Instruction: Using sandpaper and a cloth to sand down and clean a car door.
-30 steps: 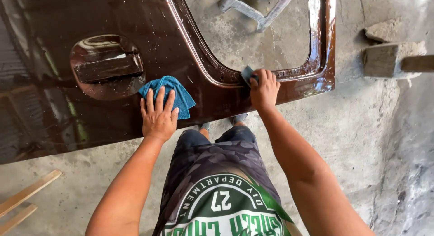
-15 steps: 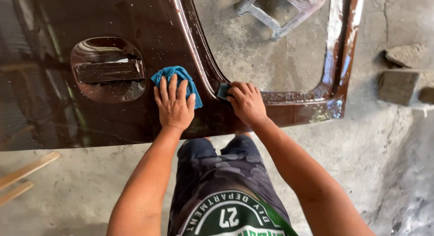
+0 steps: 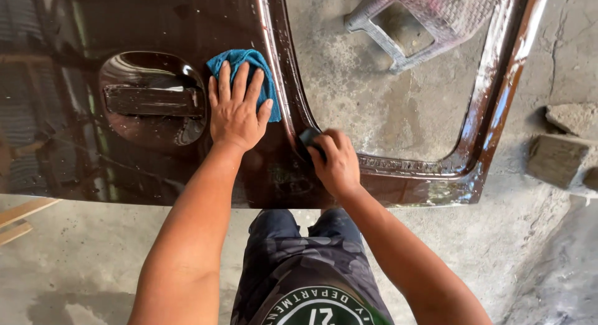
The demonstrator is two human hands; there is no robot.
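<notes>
Right hand (image 3: pixel 335 163) has slid left along the window frame edge toward the left hand (image 3: pixel 235 110); right clamped on a small dark sanding pad (image 3: pixel 309 140); left flat, fingers spread, on crumpled blue cloth (image 3: pixel 248 63) beside recessed handle (image 3: pixel 152 100) of glossy brown car door panel (image 3: pixel 93 169).

I see open room through the glossy brown car door (image 3: pixel 156 26)'s window opening, grey plastic stool (image 3: pixel 423 19) beneath it; recessed door handle (image 3: pixel 152 100) crowds my left hand (image 3: pixel 237 113); stone blocks (image 3: pixel 557 157) sit right.
</notes>
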